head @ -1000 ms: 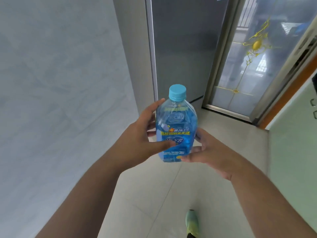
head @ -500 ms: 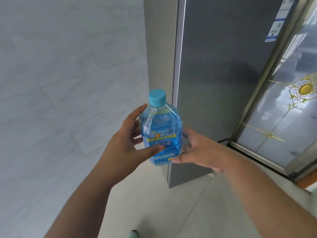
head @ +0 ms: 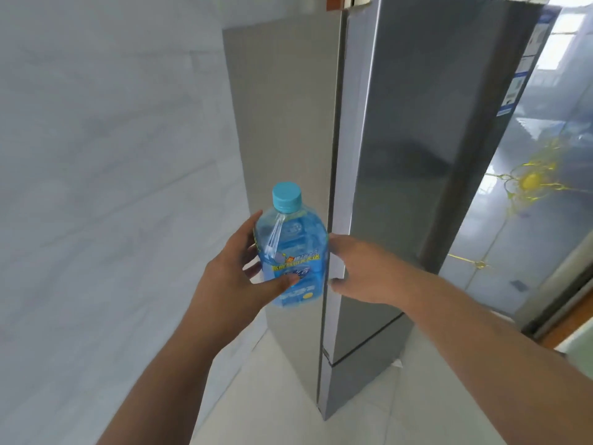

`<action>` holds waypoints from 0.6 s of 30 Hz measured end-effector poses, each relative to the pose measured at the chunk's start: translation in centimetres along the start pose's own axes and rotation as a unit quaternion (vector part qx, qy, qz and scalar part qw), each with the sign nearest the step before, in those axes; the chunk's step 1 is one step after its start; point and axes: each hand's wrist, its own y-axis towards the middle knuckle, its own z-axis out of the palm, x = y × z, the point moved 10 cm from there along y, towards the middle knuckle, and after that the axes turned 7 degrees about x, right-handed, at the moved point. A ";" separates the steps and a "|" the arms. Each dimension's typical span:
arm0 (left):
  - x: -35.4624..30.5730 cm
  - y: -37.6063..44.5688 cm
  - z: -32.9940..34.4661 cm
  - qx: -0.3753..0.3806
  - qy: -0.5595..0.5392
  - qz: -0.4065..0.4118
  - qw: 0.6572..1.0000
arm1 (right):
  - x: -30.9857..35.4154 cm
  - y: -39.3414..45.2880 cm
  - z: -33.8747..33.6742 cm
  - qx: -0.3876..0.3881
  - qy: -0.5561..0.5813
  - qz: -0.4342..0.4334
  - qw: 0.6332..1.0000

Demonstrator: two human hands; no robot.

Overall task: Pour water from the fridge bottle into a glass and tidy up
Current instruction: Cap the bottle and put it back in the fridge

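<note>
A clear blue water bottle with a light blue cap and a blue and yellow label stands upright in my left hand. The thumb lies across the label and the fingers wrap round the back. My right hand is just right of the bottle, its fingers spread and relaxed, its fingertips at the left edge of the fridge door. It holds nothing that I can see. The tall grey fridge stands straight ahead with its doors closed. No glass is in view.
A pale marbled wall fills the left side, close to the fridge's side panel. A glass door with a yellow ornament stands right of the fridge. Light floor tiles lie below.
The view has risen and closed in on the fridge. My right hand has come off the bottle and shifted right towards the door edge. My left hand keeps its hold.
</note>
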 end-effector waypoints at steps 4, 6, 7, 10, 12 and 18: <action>2.1 3.5 -0.7 0.020 -0.007 0.006 1.000 | -1.1 4.3 0.0 -0.021 -0.140 0.050 0.989; 3.1 4.5 -0.6 0.024 -0.012 0.003 1.000 | -2.0 5.7 0.9 -0.006 -0.213 0.082 0.973; 3.5 4.9 -0.4 0.027 -0.015 -0.001 1.000 | -2.4 6.2 1.4 0.003 -0.245 0.095 0.965; 4.5 5.9 0.2 0.043 -0.031 -0.014 0.999 | -3.6 7.0 3.1 0.020 -0.315 0.111 0.942; 4.9 6.6 0.9 0.061 -0.033 -0.012 0.998 | -4.1 7.1 3.8 0.013 -0.328 0.118 0.937; 5.5 7.9 2.7 0.089 -0.022 -0.002 0.996 | -4.4 7.0 5.1 0.004 -0.335 0.125 0.934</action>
